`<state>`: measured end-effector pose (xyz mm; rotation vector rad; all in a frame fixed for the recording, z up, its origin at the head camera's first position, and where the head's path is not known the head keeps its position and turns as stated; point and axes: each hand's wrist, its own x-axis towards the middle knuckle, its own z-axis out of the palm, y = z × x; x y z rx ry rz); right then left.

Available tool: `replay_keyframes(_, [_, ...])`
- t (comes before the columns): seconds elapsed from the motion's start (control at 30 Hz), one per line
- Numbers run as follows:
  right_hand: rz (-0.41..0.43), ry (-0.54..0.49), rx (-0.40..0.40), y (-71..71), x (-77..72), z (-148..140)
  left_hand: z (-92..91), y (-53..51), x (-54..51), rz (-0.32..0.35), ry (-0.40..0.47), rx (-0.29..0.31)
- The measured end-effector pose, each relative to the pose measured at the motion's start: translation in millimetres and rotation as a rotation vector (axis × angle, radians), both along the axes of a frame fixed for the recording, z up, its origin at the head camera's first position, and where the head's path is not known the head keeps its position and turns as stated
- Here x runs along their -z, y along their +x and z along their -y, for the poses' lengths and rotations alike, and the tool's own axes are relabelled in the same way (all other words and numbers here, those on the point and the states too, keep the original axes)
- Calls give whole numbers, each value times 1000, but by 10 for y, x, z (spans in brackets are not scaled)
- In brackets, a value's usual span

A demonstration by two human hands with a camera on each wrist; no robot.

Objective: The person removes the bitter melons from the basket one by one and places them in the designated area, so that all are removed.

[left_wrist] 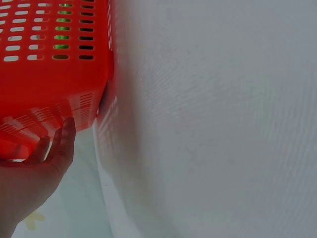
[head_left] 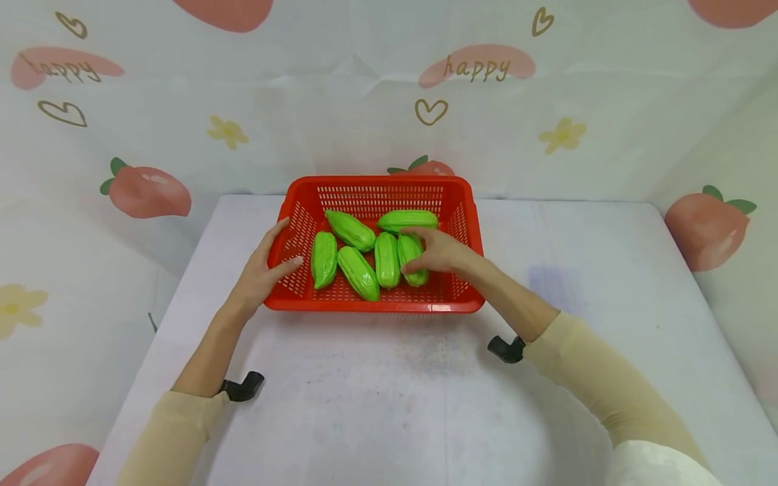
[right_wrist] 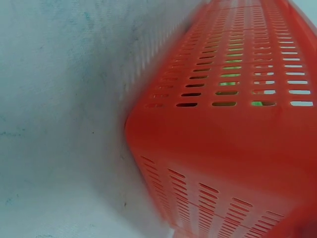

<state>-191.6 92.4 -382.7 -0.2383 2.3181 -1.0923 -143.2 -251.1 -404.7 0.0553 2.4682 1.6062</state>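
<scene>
A red plastic basket [head_left: 373,306] with slotted walls stands on the table and holds several green, ridged bitter melons [head_left: 360,273]. My left hand [head_left: 258,273] grips the basket's left side, thumb over the rim and fingers along the outer wall. In the left wrist view, the fingers [left_wrist: 63,141] lie against that slotted wall. Inside the basket at the right, my right hand [head_left: 440,251] holds the rightmost upright bitter melon [head_left: 418,278], thumb and fingers around it. The right wrist view shows the basket's outer corner [right_wrist: 213,134]; the right hand's fingers are hidden there.
The basket sits toward the back of the white-covered table [head_left: 365,391]. Behind the table hangs a white cloth [head_left: 340,121] printed with fruit, flowers and hearts. Another bitter melon [head_left: 408,219] lies sideways along the basket's back, close to the right fingers.
</scene>
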Motion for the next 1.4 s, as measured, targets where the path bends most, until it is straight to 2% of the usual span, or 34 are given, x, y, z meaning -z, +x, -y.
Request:
replay_keyframes(0.2, [-45,-19,-31,-4,-8,3,-4,6,13,-3,18,-15])
replay_keyframes(0.4, [-104,-138,-81,6,-68,-10,-2,0,-2,-12,7,-9])
replay_keyframes(0.5, [-106,-170,-92,16,-114,-26,-4,-11,-2,-15,-3,-5])
replay_keyframes(1.13, [-151,-197,-14,46,-408,-291,-4,2,8,-16,-14,-15])
replay_keyframes(1.4, [-143,-198,27,17,-467,-448,-11,7,13,-16,-4,-19])
